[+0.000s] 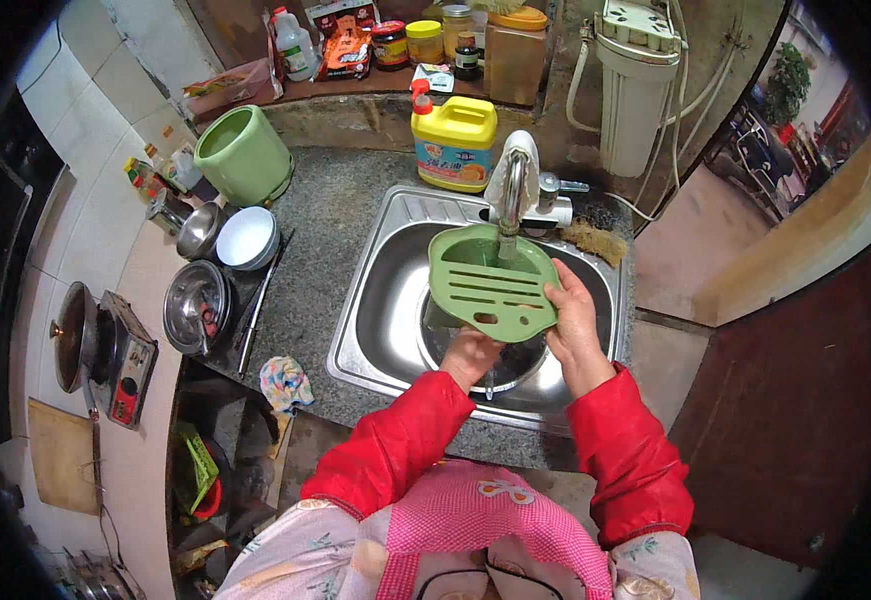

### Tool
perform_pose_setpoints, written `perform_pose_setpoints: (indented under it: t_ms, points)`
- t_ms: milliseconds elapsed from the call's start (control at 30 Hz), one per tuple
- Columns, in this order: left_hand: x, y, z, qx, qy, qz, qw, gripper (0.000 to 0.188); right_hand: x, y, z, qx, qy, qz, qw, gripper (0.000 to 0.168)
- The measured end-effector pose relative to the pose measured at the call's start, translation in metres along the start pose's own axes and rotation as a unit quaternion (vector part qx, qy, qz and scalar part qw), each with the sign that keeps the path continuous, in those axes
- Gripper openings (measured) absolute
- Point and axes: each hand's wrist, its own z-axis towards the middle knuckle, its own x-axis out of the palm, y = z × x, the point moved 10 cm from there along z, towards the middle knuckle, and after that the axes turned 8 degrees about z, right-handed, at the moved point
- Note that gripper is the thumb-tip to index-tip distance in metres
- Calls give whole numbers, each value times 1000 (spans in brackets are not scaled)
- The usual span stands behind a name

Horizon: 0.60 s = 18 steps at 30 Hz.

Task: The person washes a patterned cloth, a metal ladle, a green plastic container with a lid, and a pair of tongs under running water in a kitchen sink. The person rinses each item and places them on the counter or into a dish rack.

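Observation:
A green plastic slotted lid (488,289) is held over the stainless steel sink (386,315), under the tap (514,184). My right hand (574,315) grips its right edge, thumb on top. My left hand (473,356) holds it from below at the near edge; those fingers are partly hidden. Water seems to run from the tap onto the lid's far part. Beneath the lid, a round metal basin (514,379) sits in the sink, mostly covered. A matching green plastic holder (244,157) leans on the counter at the back left.
A yellow detergent jug (454,146) stands behind the sink, and a brown scrubber (594,241) lies right of the tap. Left on the granite counter (323,217) are white bowls (246,236), metal bowls (196,306), chopsticks (259,315) and a cloth (285,382).

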Motion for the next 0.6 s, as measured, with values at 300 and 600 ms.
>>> perform_pose_setpoints:
  t_ms: [300, 600]
  points:
    - [63, -27, -11, 135, 100, 72, 983, 44, 2, -11, -10, -23, -16, -26, 999, 46]
    - [60, -21, -20, 117, 78, 58, 988, 44, -8, -10, -10, -47, -31, -54, 997, 48]
